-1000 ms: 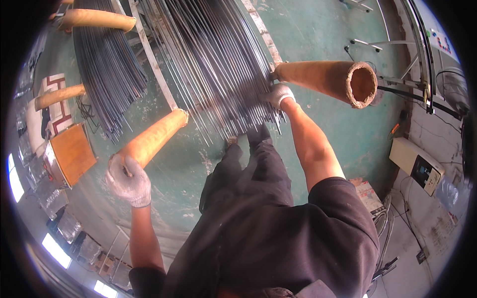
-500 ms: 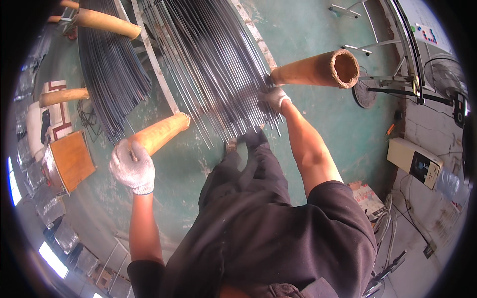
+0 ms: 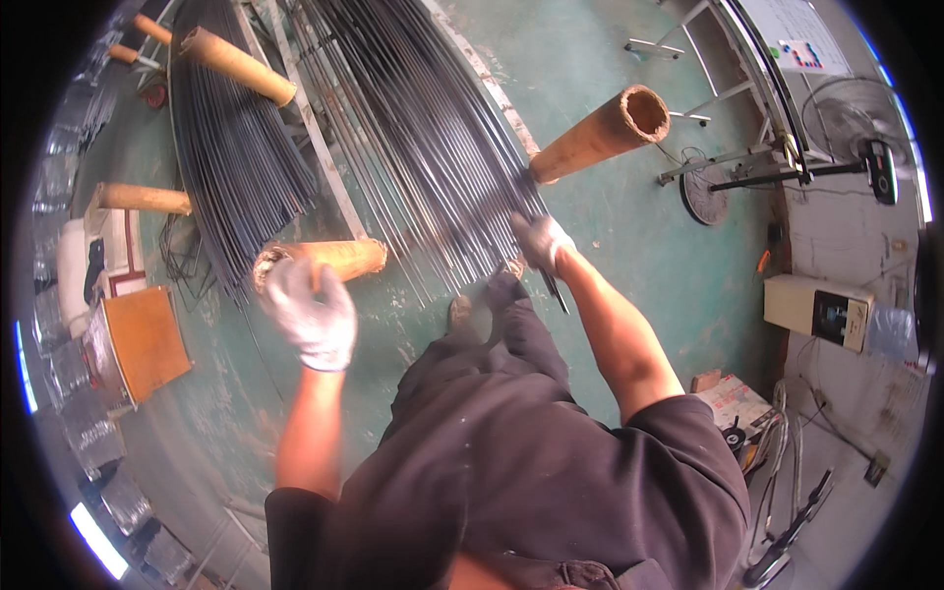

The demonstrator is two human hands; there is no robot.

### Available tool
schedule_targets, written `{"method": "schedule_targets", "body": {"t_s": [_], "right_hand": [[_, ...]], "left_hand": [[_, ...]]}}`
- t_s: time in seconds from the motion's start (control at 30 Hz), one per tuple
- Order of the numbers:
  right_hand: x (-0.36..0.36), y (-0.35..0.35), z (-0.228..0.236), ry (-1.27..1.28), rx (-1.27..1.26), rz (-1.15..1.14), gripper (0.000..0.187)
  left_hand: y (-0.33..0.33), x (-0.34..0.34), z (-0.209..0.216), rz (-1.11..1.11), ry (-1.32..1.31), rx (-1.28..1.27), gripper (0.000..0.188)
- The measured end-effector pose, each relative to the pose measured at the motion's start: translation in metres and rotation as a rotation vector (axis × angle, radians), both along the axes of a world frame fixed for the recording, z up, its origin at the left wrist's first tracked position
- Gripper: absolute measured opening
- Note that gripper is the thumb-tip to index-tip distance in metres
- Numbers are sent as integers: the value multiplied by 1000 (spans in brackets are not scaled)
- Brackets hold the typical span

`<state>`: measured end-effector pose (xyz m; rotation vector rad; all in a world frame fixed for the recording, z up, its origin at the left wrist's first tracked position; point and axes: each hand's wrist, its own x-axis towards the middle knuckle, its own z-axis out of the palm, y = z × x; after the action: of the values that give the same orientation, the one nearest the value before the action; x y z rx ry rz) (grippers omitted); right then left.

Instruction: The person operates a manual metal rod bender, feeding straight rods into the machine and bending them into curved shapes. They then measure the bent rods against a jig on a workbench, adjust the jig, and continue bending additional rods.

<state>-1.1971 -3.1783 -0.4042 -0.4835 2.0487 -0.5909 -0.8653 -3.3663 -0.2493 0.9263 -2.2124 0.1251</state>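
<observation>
Long thin dark metal rods (image 3: 433,167) lie side by side on a rack, their near ends spread out before my legs. My right hand (image 3: 541,244), in a white knit glove, is closed at the right edge of this layer. From under it juts the end of a dark rod (image 3: 560,293), past the other ends. My gloved left hand (image 3: 317,317) hangs just in front of a brown cardboard tube (image 3: 339,258), somewhat blurred. Its fingers are apart and hold nothing. Another cardboard tube (image 3: 590,136) stands at the right side of the rods.
A second bundle of dark rods (image 3: 231,147) lies to the left, with a cardboard tube (image 3: 241,67) over it. An orange-brown box (image 3: 147,344) stands at the left. On the right are a fan (image 3: 851,118), a beige wall unit (image 3: 792,305) and hoses (image 3: 777,452).
My left hand has come off the left cardboard tube and moved right. My right hand has drawn slightly nearer me, and a rod end now sticks out below it. The view has shifted slightly.
</observation>
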Motion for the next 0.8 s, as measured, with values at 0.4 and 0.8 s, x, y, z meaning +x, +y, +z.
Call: {"method": "schedule_targets", "body": {"t_s": [0.4, 0.8], "right_hand": [[279, 369, 115, 300, 439, -124, 51], [405, 378, 151, 551, 490, -172, 52]], "left_hand": [[51, -64, -72, -543, -75, 420, 33], [116, -143, -158, -41, 953, 2717, 40]]}}
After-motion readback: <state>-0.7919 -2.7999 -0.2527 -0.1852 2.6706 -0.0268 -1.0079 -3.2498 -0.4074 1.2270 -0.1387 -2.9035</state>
